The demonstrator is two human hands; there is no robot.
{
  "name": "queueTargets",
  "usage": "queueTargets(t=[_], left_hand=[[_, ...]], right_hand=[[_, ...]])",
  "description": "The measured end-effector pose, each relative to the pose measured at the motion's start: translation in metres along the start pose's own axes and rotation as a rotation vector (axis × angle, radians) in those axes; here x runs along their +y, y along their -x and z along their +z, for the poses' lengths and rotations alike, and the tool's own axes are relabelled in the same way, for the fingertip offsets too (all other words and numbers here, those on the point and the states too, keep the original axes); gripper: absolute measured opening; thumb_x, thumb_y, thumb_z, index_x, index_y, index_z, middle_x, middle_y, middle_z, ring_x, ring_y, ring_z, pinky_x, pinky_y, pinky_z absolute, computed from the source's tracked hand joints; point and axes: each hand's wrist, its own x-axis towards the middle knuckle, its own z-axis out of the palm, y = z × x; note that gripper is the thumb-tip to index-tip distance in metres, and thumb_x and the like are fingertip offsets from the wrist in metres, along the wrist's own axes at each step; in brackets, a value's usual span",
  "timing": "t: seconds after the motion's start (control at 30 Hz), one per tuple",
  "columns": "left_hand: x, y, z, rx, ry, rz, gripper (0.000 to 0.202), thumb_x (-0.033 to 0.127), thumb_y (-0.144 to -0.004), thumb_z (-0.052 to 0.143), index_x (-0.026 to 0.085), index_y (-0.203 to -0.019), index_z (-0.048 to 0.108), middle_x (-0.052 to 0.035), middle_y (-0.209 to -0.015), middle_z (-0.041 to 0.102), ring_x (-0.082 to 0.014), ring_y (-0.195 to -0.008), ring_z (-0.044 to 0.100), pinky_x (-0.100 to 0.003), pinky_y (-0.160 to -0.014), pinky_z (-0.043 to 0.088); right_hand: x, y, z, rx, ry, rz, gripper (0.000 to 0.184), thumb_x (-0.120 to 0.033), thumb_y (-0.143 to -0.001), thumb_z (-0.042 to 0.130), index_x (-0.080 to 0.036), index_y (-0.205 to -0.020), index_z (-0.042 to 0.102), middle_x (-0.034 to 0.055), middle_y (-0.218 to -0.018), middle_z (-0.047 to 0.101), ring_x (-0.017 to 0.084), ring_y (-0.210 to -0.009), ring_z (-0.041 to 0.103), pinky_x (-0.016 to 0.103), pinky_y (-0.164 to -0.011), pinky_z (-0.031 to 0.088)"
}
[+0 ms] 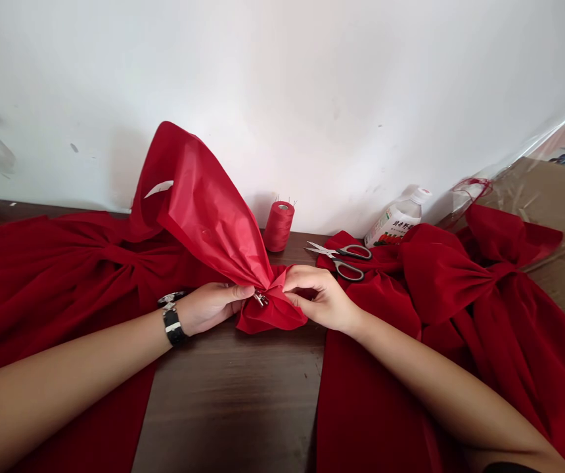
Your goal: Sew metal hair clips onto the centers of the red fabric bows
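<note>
Glossy red satin-like fabric [208,210], gathered into a narrow neck, rose tilted above a dark brown wooden tabletop [228,387]. The left hand [208,307] and right hand [319,299] held that neck from either side, their closed fingers gripping the cloth around a small silver metal piece [261,299]. Just beyond stood an upright spool of red thread [278,226], beside black-handled steel scissors [339,259], while large red velvet bows [460,276] lay on both sides
</note>
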Motion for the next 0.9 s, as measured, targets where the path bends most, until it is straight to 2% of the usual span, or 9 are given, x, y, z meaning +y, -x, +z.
queueTargets(t=[0.17,0.67,0.9], left_hand=[[-0.0011,-0.0004,0.0011,0.0,0.002,-0.001,0.039,0.042,-0.063,0.086,0.016,-0.09,0.076,-0.01,-0.108,0.076,-0.0309,-0.119,0.06,-0.045,-0.115,0.033],[-0.0004,0.0002,0.0007,-0.004,0.001,0.021,0.036,0.04,-0.067,0.084,0.015,-0.091,0.075,-0.0104,-0.105,0.076,-0.0309,-0.116,0.061,-0.046,-0.112,0.035],[0.001,0.001,0.0033,0.065,-0.034,-0.017,0.045,0.044,-0.057,0.089,0.015,-0.087,0.076,-0.0107,-0.105,0.076,-0.0322,-0.117,0.06,-0.046,-0.114,0.034]], right_hand=[[-0.0003,0.0021,0.0004,0.038,-0.025,0.061,0.014,-0.025,-0.086,0.063,-0.016,-0.076,0.064,0.0045,-0.073,0.062,0.012,-0.064,0.058,0.023,-0.06,0.048],[-0.0033,-0.0008,-0.0054,0.009,0.047,0.027,0.014,-0.024,-0.087,0.061,-0.016,-0.075,0.064,0.0063,-0.075,0.066,0.014,-0.066,0.059,0.025,-0.061,0.048],[-0.0039,0.0013,-0.0029,0.014,0.027,0.046,0.014,-0.023,-0.087,0.061,-0.016,-0.075,0.064,0.0064,-0.074,0.065,0.014,-0.067,0.059,0.026,-0.062,0.048]])
